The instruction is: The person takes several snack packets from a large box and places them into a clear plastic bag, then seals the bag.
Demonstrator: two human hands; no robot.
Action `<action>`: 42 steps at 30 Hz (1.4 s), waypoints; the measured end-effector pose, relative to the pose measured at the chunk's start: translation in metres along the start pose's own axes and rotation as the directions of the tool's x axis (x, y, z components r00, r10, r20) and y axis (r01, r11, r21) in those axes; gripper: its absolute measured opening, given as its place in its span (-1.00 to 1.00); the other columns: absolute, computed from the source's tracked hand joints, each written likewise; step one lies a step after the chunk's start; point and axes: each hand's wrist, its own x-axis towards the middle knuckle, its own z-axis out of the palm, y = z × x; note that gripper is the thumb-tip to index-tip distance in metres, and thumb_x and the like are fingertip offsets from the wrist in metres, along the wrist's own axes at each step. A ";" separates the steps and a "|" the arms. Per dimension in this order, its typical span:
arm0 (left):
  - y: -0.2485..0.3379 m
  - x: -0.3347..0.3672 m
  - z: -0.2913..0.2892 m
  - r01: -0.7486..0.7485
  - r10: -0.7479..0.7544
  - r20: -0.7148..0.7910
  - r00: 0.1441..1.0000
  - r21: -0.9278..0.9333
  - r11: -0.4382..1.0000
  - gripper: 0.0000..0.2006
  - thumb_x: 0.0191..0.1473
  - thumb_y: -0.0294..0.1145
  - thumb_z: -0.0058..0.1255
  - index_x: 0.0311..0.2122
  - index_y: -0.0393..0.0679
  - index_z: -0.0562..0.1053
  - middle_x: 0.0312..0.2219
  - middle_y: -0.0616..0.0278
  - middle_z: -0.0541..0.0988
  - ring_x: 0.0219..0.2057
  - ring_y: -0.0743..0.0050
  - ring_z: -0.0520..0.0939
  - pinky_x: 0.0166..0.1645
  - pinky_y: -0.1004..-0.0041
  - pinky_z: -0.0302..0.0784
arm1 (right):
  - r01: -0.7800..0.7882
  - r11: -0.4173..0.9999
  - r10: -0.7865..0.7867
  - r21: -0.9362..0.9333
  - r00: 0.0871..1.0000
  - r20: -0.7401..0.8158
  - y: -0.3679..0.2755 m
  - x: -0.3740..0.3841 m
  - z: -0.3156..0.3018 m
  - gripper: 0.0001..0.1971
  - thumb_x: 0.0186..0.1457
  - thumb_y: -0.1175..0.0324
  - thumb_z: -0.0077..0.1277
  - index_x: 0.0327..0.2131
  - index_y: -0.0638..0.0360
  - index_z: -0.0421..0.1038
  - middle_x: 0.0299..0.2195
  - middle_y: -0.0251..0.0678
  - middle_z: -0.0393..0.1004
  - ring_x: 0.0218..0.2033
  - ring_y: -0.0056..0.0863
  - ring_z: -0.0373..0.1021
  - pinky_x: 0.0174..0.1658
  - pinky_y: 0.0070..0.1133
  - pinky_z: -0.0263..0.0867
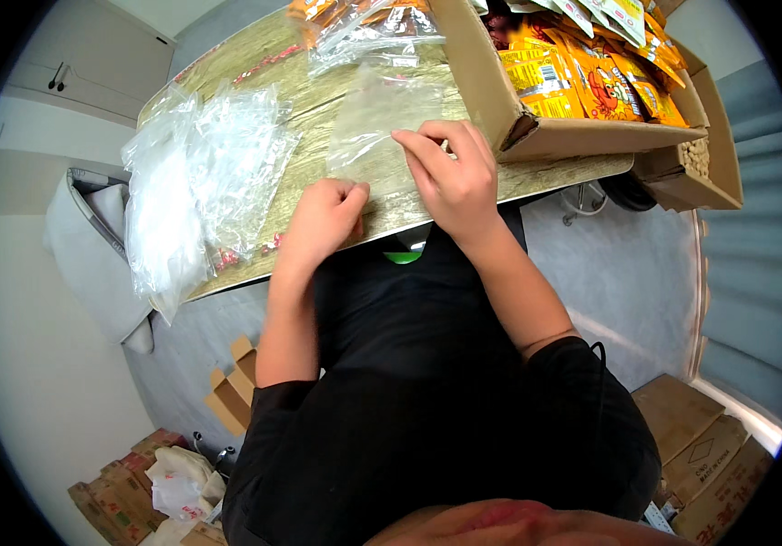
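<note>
A flat, clear plastic bag [375,118] lies on the wood-patterned table between my hands. My left hand [323,218] is closed at the bag's near left corner, by the table's front edge. Its fingertips are curled under, so what they hold is hidden. Over the bag's right side, my right hand [455,173] is closed, thumb and forefinger pinched together at the film. To the left spreads a loose pile of clear plastic bags [204,173]. Beyond the flat bag are filled clear bags [373,32] with orange packets inside.
An open cardboard box [609,136] of orange snack packets [591,77] stands on the table's right side. Beside it, another carton [719,155] holds small tan pieces. A grey chair [91,246] stands left of the table. Flattened cartons [710,455] lie on the floor behind right.
</note>
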 end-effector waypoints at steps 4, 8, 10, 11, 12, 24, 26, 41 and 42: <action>0.060 -0.043 -0.028 -0.206 0.172 0.261 0.950 0.109 0.972 -0.62 0.16 -0.19 0.10 -0.58 -0.27 0.48 -0.72 0.20 0.50 -0.65 0.44 0.48 -0.47 0.43 0.36 | -0.019 0.997 0.014 0.069 0.997 0.075 0.000 -0.009 0.012 -0.73 -0.14 0.53 0.18 -0.26 0.12 0.60 -0.38 -0.36 0.45 -0.37 -0.38 0.42 -0.29 -0.43 0.36; 0.142 -0.036 -0.017 -0.756 0.773 -0.079 0.630 0.164 0.633 -0.82 0.10 -0.39 0.13 -0.47 -0.29 0.51 -0.52 0.11 0.59 -0.54 0.36 0.56 -0.38 0.46 0.42 | -0.205 0.877 0.134 0.434 0.973 0.189 0.004 -0.020 0.030 -0.81 -0.08 0.51 0.13 -0.30 0.18 0.53 -0.37 -0.28 0.44 -0.33 -0.25 0.43 -0.27 -0.38 0.40; 0.172 0.022 0.000 -0.835 0.905 -0.085 0.418 0.357 0.419 -0.93 0.09 -0.52 0.07 -0.36 -0.30 0.49 -0.36 0.06 0.64 -0.43 0.32 0.63 -0.30 0.41 0.49 | -0.107 0.958 0.062 0.265 0.983 0.173 -0.002 -0.017 0.043 -0.82 -0.04 0.50 0.09 -0.28 0.21 0.50 -0.36 -0.21 0.46 -0.29 -0.18 0.45 -0.24 -0.35 0.42; 0.185 0.057 0.006 -0.842 0.944 -0.056 0.326 0.437 0.317 -0.94 0.10 -0.58 0.04 -0.30 -0.30 0.48 -0.28 0.05 0.65 -0.36 0.31 0.67 -0.26 0.37 0.53 | 0.004 0.998 -0.016 0.067 0.984 0.179 -0.006 -0.013 0.043 -0.83 0.00 0.50 0.06 -0.27 0.24 0.47 -0.34 -0.13 0.48 -0.24 -0.11 0.47 -0.22 -0.31 0.43; 0.195 0.084 0.015 -0.783 0.889 -0.003 0.457 0.472 0.404 -0.85 0.03 -0.50 0.10 -0.26 -0.30 0.50 -0.29 -0.03 0.65 -0.29 0.11 0.67 -0.18 0.24 0.57 | -0.151 0.988 0.126 0.023 0.893 0.432 -0.009 -0.016 0.038 -0.67 0.09 0.50 0.02 -0.03 0.22 0.39 -0.14 -0.11 0.53 -0.07 -0.05 0.47 -0.09 -0.25 0.43; 0.211 0.136 0.015 -0.742 0.726 0.195 0.659 0.330 0.584 -0.77 -0.07 -0.48 0.14 -0.24 -0.29 0.54 -0.40 -0.12 0.61 -0.35 -0.05 0.65 -0.16 0.21 0.59 | -0.001 0.999 -0.012 0.041 0.946 0.323 -0.005 -0.022 0.031 -0.73 -0.02 0.51 0.06 -0.18 0.13 0.54 -0.27 -0.24 0.49 -0.27 -0.27 0.47 -0.23 -0.37 0.46; 0.193 0.114 -0.002 -0.767 0.765 -0.059 0.641 -0.048 0.640 -0.77 -0.03 -0.52 0.10 -0.21 -0.35 0.53 -0.40 -0.13 0.61 -0.34 -0.06 0.64 -0.16 0.23 0.59 | -0.010 0.997 -0.013 0.073 0.952 0.305 -0.007 -0.023 0.034 -0.73 -0.03 0.51 0.06 -0.20 0.11 0.56 -0.27 -0.25 0.49 -0.26 -0.27 0.47 -0.22 -0.38 0.46; -0.063 -0.035 -0.009 -0.605 0.257 -0.750 0.610 -0.232 0.762 -0.74 0.08 -0.66 0.15 -0.10 -0.26 0.45 -0.10 0.09 0.53 0.02 0.40 0.53 0.11 0.39 0.48 | -0.175 0.984 0.153 0.042 0.936 0.316 -0.008 -0.017 0.047 -0.84 -0.03 0.53 0.18 -0.30 0.10 0.59 -0.34 -0.29 0.49 -0.31 -0.27 0.50 -0.25 -0.40 0.45; -0.059 -0.037 -0.011 -0.513 0.097 -0.785 0.612 -0.301 0.804 -0.73 0.09 -0.66 0.15 -0.08 -0.27 0.44 -0.08 0.10 0.51 0.01 0.40 0.54 0.09 0.41 0.50 | -0.178 0.983 0.158 0.037 0.939 0.304 -0.008 -0.014 0.046 -0.82 -0.01 0.53 0.18 -0.28 0.09 0.61 -0.34 -0.30 0.50 -0.31 -0.27 0.50 -0.25 -0.41 0.45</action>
